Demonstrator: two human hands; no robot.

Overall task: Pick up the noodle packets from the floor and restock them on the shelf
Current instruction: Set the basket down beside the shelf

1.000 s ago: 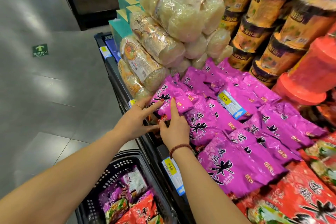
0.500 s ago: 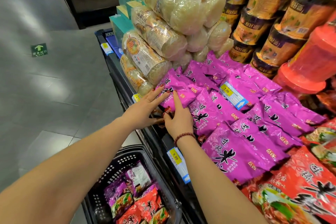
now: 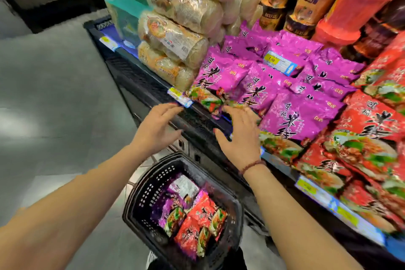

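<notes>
The shelf [image 3: 197,120] runs from ten o'clock to four o'clock, with purple noodle packets [image 3: 293,116] piled on it. A black basket [image 3: 153,190] at six o'clock holds more packets [image 3: 197,215]. Both hands are spread open and empty. The right hand [image 3: 241,136] hovers just beside the front purple packet at its one o'clock; the left hand [image 3: 157,125] hovers over the shelf edge.
</notes>
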